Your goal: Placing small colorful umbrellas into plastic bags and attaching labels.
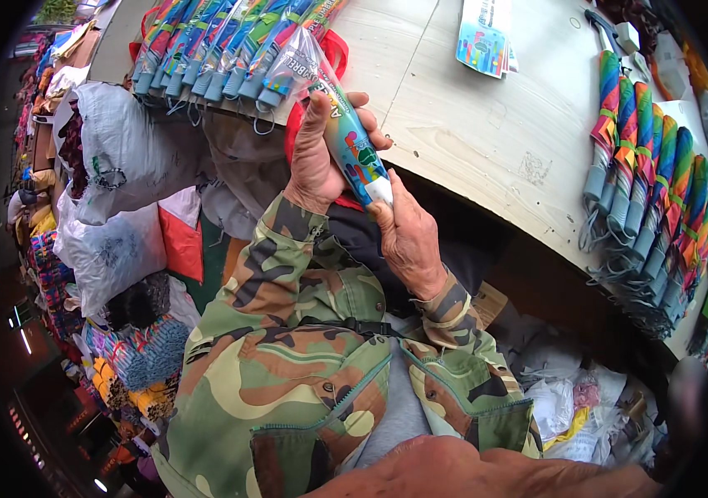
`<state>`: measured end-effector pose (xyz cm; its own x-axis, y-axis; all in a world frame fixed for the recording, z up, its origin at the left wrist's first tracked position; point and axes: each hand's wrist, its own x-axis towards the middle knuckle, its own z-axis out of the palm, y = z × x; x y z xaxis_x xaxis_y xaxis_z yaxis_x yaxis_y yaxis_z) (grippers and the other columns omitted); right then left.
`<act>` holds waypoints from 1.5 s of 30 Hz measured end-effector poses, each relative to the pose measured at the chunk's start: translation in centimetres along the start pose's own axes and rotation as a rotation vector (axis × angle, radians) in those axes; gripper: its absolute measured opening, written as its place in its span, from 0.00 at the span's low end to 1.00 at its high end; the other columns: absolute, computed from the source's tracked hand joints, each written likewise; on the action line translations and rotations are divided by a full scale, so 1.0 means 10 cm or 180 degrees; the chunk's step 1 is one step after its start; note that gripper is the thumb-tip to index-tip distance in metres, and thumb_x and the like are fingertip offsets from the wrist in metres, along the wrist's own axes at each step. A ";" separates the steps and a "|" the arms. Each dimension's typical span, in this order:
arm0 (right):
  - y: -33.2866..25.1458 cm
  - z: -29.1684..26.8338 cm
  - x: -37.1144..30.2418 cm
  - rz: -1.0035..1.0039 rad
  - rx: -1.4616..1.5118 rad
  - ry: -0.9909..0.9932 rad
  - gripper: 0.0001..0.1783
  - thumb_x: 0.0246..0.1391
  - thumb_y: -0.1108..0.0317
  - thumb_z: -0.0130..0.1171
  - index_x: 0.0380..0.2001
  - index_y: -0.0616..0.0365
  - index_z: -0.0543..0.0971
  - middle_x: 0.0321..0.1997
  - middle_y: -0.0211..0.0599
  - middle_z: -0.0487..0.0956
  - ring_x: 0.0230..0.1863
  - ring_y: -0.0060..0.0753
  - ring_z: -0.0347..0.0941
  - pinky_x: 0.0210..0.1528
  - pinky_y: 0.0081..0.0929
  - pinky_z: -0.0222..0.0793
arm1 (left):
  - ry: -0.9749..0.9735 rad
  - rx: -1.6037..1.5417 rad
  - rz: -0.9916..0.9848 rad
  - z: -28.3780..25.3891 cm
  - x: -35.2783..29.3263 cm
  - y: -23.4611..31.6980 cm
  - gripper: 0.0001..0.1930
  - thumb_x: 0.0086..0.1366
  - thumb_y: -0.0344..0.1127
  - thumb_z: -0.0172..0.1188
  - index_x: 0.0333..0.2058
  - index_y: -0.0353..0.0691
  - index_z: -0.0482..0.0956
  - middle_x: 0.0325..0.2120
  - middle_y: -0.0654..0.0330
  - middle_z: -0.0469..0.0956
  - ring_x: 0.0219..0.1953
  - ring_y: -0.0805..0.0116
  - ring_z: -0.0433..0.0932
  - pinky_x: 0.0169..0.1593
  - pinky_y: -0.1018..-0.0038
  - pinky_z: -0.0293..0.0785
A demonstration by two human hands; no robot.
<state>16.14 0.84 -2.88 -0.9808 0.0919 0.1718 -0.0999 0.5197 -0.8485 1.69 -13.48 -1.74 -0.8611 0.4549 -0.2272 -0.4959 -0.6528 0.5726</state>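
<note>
Blue-and-green printed film covers a slim packet [354,149], held just above the centre of the frame, over the near edge of the table. Its long axis runs on a slant, from upper left down to lower right. Clear plastic [297,62] at the upper end points toward the row of folded umbrellas [192,50] in the upper left; the lower end, marked with a white patch [377,192], points toward the person's right wrist.

Pale wood-grain boarding forms the tabletop [470,141], which crosses the upper part of the frame and carries a thin dark seam. Printed cards [484,46] lie at the top, right of centre, and rainbow-coloured folded umbrellas [652,174] lie close together along the right side. White sacks [134,149] stand at the left, with a red-and-white piece [181,241] beside them. Crumpled plastic bags [553,407] fill the lower right, below table height.

Both forearms, in camouflage sleeves [271,257], reach up from the lower middle with elbows bent. The left hand [316,153] cradles the packet from behind, palm turned up, thumb along its left side and fingers curled round its right, closed about it. The right hand [412,241] comes in from below, thumb and forefinger pinched together on the white-patched end.
</note>
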 end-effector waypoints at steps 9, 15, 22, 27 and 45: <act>0.00 0.00 0.08 0.0243 0.0080 0.0071 0.37 0.71 0.54 0.65 0.70 0.71 0.69 0.50 0.59 0.85 0.42 0.61 0.85 0.38 0.48 0.81 | 0.0322 -0.0079 0.0085 -0.08 0.11 0.04 0.33 0.69 0.64 0.70 0.53 0.37 0.80 0.36 0.56 0.85 0.40 0.56 0.87 0.55 0.53 0.84; -0.02 -0.05 0.04 0.0067 -0.0028 -0.0105 0.33 0.70 0.54 0.66 0.67 0.67 0.73 0.45 0.54 0.84 0.38 0.57 0.85 0.35 0.46 0.80 | 0.0488 -0.0029 0.0090 -0.11 0.21 0.21 0.30 0.71 0.63 0.68 0.51 0.39 0.81 0.35 0.57 0.85 0.36 0.59 0.87 0.51 0.55 0.86; 0.01 -0.10 0.42 0.0275 0.0748 -0.0335 0.32 0.73 0.52 0.63 0.66 0.68 0.74 0.41 0.58 0.85 0.40 0.64 0.84 0.36 0.48 0.79 | 0.0360 -0.0138 -0.0097 0.06 0.17 -0.04 0.33 0.70 0.65 0.69 0.53 0.38 0.78 0.37 0.56 0.85 0.38 0.58 0.87 0.50 0.56 0.84; 0.01 -0.06 0.48 0.0759 0.0557 -0.0177 0.41 0.68 0.42 0.67 0.64 0.71 0.70 0.33 0.64 0.83 0.37 0.66 0.85 0.36 0.50 0.79 | 0.0431 0.0055 -0.0087 0.05 0.10 -0.12 0.29 0.72 0.58 0.69 0.54 0.38 0.75 0.36 0.55 0.85 0.37 0.56 0.88 0.47 0.53 0.88; -0.16 -0.19 0.11 -0.0045 -0.0110 0.0347 0.31 0.63 0.57 0.75 0.60 0.65 0.75 0.48 0.51 0.83 0.40 0.53 0.86 0.36 0.42 0.82 | 0.0420 0.0088 -0.0086 -0.01 0.21 -0.07 0.31 0.72 0.64 0.66 0.52 0.38 0.77 0.36 0.56 0.85 0.37 0.58 0.89 0.48 0.52 0.88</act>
<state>15.53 1.76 -0.38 -0.9552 0.1753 0.2386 -0.1058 0.5505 -0.8281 0.24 -12.13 -2.65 -0.8556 0.3872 -0.3435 -0.5174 -0.6237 0.5859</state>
